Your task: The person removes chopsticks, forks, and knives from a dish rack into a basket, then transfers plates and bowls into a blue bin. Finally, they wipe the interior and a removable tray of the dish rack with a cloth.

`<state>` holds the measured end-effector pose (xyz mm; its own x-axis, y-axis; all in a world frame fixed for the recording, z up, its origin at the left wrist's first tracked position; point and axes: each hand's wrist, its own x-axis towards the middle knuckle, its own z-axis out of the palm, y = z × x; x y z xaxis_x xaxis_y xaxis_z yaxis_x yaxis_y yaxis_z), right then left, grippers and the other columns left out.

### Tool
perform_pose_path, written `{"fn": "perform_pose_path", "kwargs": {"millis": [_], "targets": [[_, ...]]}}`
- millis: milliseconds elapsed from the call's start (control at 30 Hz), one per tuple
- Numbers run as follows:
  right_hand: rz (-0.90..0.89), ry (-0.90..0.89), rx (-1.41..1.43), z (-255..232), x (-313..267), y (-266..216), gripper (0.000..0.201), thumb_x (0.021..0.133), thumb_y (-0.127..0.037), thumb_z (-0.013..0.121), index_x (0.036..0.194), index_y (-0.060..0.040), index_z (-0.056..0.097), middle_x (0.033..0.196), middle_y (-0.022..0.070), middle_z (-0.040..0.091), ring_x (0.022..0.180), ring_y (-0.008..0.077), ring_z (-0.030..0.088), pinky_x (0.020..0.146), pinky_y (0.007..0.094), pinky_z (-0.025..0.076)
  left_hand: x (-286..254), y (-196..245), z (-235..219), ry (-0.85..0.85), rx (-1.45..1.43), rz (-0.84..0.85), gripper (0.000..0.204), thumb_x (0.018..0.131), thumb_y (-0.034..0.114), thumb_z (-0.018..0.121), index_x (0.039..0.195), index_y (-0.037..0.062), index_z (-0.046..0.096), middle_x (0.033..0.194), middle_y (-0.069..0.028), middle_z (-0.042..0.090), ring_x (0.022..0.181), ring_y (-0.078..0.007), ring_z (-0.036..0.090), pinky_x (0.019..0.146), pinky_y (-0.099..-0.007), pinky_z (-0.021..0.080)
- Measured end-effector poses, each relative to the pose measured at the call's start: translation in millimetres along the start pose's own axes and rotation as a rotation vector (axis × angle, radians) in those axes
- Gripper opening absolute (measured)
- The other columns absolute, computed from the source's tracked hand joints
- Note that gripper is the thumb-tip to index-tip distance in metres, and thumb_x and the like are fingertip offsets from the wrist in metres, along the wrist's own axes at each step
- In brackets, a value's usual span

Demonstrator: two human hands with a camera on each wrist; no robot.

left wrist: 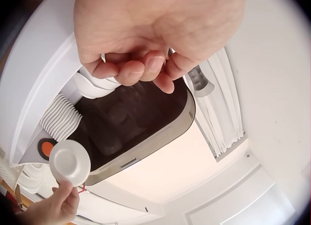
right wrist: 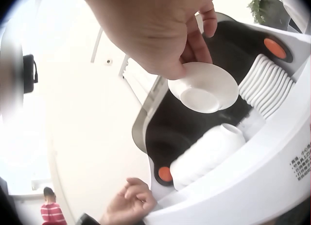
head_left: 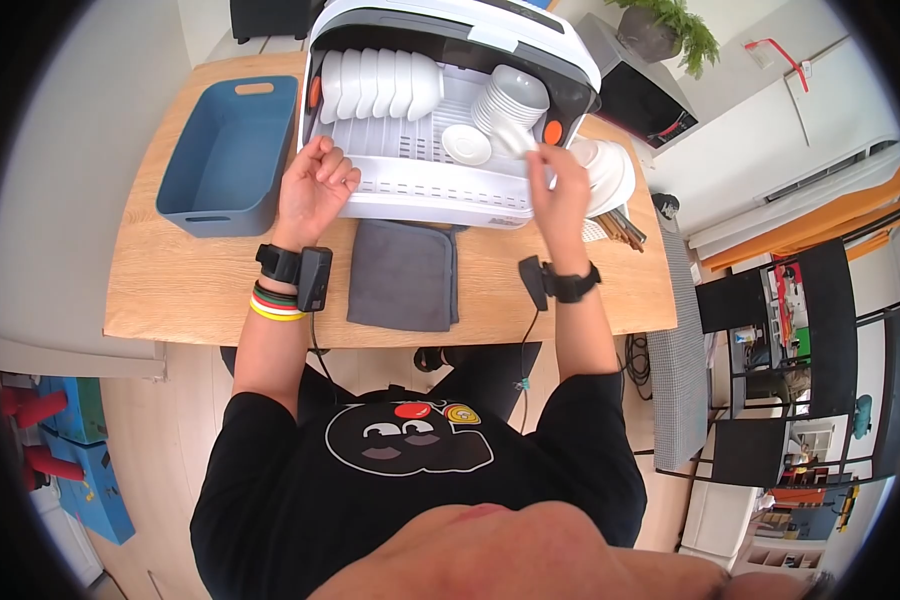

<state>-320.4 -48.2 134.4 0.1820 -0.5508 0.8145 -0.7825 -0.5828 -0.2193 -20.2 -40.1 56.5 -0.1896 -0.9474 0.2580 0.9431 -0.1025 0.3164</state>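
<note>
My right hand point(head_left: 560, 190) pinches a small white saucer point(right wrist: 203, 89) by its rim, over the right side of a white dish rack box point(head_left: 420, 180) whose dark lid is raised. In the left wrist view the saucer faces that camera above the right fingers. My left hand point(head_left: 315, 190) holds nothing; its fingers curl loosely at the box's front left edge. Inside the box, a row of white bowls point(head_left: 380, 85) stands on the left. Several small white dishes point(head_left: 510, 100) stand stacked at the right, and another small saucer point(head_left: 467, 145) is in front of them.
A blue basket point(head_left: 225, 150) stands left of the box. A folded grey cloth point(head_left: 403, 275) lies in front of it. White plates point(head_left: 615, 185) and a bundle of brown utensils point(head_left: 625, 230) are at the right. Cables hang from both wrist cameras.
</note>
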Motion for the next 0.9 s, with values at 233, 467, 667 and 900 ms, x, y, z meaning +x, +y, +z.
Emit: {"fn": "perform_pose_path", "kwargs": {"millis": [233, 467, 667, 900], "targets": [[0.45, 0.348, 0.302, -75.1, 7.7, 55.4, 0.018, 0.088, -0.016, 0.06, 0.088, 0.002, 0.063, 0.077, 0.0026, 0.065, 0.069, 0.0051, 0.056, 0.061, 0.0214, 0.044, 0.6, 0.4, -3.4, -0.021, -0.003, -0.014, 0.02, 0.098, 0.02, 0.039, 0.085, 0.0093, 0.05, 0.058, 0.0027, 0.029, 0.057, -0.011, 0.033, 0.069, -0.0272, 0.035], [0.57, 0.137, 0.046, -53.3, 1.9, 123.0, 0.024, 0.086, -0.019, 0.06, 0.087, 0.0044, 0.064, 0.073, 0.0087, 0.066, 0.067, 0.0117, 0.062, 0.061, 0.0261, 0.047, 0.2, -0.1, -2.6, -0.001, 0.002, -0.007, 0.023, 0.099, 0.021, 0.037, 0.083, 0.009, 0.05, 0.058, 0.0027, 0.029, 0.055, -0.0099, 0.031, 0.066, -0.0257, 0.034], [0.543, 0.009, -0.217, -30.4, 9.5, 142.5, 0.026, 0.083, -0.02, 0.063, 0.095, 0.0032, 0.064, 0.075, 0.0134, 0.067, 0.067, 0.0188, 0.065, 0.063, 0.0298, 0.049, 0.6, -0.6, -1.7, -0.006, -0.001, 0.0, 0.023, 0.099, 0.021, 0.037, 0.083, 0.0088, 0.05, 0.058, 0.0028, 0.029, 0.055, -0.0097, 0.031, 0.065, -0.0258, 0.034], [0.513, 0.034, -0.383, -12.6, 19.6, 106.5, 0.01, 0.08, -0.018, 0.061, 0.085, -0.0108, 0.064, 0.07, 0.0103, 0.066, 0.069, 0.0296, 0.064, 0.063, 0.0416, 0.048, 0.2, -0.5, 0.3, -0.004, -0.007, -0.003, 0.024, 0.099, 0.021, 0.037, 0.083, 0.0087, 0.05, 0.058, 0.0026, 0.029, 0.055, -0.0098, 0.03, 0.065, -0.0259, 0.034]]}}
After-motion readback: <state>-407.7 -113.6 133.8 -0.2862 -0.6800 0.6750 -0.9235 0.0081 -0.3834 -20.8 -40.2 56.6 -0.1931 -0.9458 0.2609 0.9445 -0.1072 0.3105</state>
